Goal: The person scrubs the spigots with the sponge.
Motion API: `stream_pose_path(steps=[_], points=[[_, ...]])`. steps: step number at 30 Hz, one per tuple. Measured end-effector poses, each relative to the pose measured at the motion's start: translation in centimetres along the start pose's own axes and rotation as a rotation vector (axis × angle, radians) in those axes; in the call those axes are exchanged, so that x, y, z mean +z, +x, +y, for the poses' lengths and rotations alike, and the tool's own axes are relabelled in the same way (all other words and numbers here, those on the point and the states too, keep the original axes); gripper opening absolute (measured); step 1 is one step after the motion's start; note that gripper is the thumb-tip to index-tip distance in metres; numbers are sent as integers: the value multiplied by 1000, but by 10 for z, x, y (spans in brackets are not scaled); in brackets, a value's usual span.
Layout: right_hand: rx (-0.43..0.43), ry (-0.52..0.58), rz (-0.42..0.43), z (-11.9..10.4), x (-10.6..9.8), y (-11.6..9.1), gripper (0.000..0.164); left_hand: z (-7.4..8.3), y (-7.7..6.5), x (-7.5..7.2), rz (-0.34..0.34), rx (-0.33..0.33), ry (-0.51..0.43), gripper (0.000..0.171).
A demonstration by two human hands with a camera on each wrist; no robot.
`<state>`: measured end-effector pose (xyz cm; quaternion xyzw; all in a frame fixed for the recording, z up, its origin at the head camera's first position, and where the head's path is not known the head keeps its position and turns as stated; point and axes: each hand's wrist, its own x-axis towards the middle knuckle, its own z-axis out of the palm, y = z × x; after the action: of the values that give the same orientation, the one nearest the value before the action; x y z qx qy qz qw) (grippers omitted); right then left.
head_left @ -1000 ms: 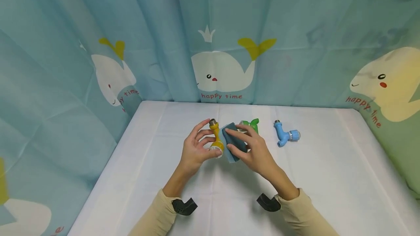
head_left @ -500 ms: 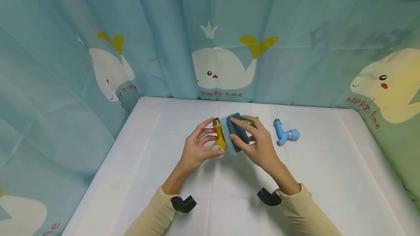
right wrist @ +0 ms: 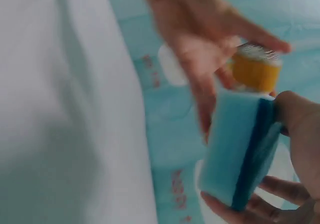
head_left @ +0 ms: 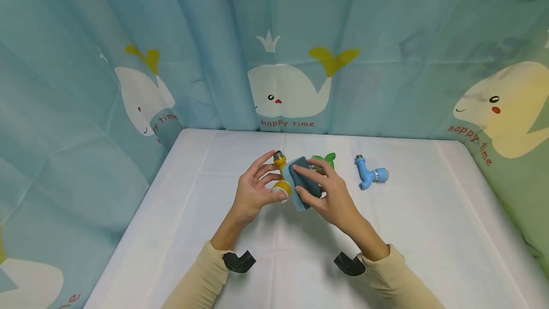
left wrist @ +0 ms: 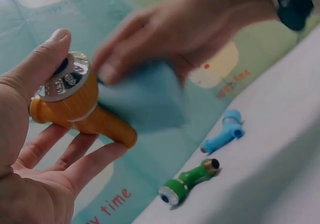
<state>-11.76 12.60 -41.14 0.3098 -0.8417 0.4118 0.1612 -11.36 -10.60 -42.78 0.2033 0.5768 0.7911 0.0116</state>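
My left hand (head_left: pixel 254 189) holds a yellow faucet (head_left: pixel 281 188) above the table, thumb on its silvery knob end and fingertips by the threaded metal end. In my right hand (head_left: pixel 332 192) is a two-layer blue sponge (head_left: pixel 306 180), pinched between thumb and fingers on its darker side. The sponge's light side (right wrist: pixel 231 134) lies against the faucet and covers part of its body in the head view. In the left wrist view the sponge (left wrist: pixel 145 98) is blurred beside the yellow faucet (left wrist: pixel 85 101).
A green faucet (head_left: pixel 328 159) lies on the white table (head_left: pixel 206 166) behind my right hand, partly hidden by it. Farther right lies a blue faucet (head_left: pixel 370 173). A blue curtain (head_left: pixel 201 61) with whale prints hangs along the table's back and sides.
The sponge went up along the yellow faucet, away from me, then came back down toward me with my right hand. My left hand keeps hold of the faucet, nearly still.
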Motion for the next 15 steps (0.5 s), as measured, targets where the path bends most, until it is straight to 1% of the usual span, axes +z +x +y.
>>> stream_pose_path(steps=[2,4,5,8,10,11,13,15], points=[[11,-41,-2,2,0,-4,44,2,1,0,17,4,-12,108],[24,-52,23,3,-1,-6,45,3,1,0,30,4,-25,110],[24,-40,34,2,-1,-6,46,3,2,1,33,3,-31,110],[-14,10,59,-3,-1,-6,48,3,2,2,26,-2,-56,109],[-29,10,44,-4,0,-7,48,3,2,2,30,-7,-87,108],[-31,-15,30,-4,1,-9,47,3,2,2,36,-8,-102,108],[-7,-63,4,-1,1,-11,46,3,0,2,53,-11,-130,108],[26,-76,-9,4,-1,-13,45,2,-1,-1,63,-14,-158,107]])
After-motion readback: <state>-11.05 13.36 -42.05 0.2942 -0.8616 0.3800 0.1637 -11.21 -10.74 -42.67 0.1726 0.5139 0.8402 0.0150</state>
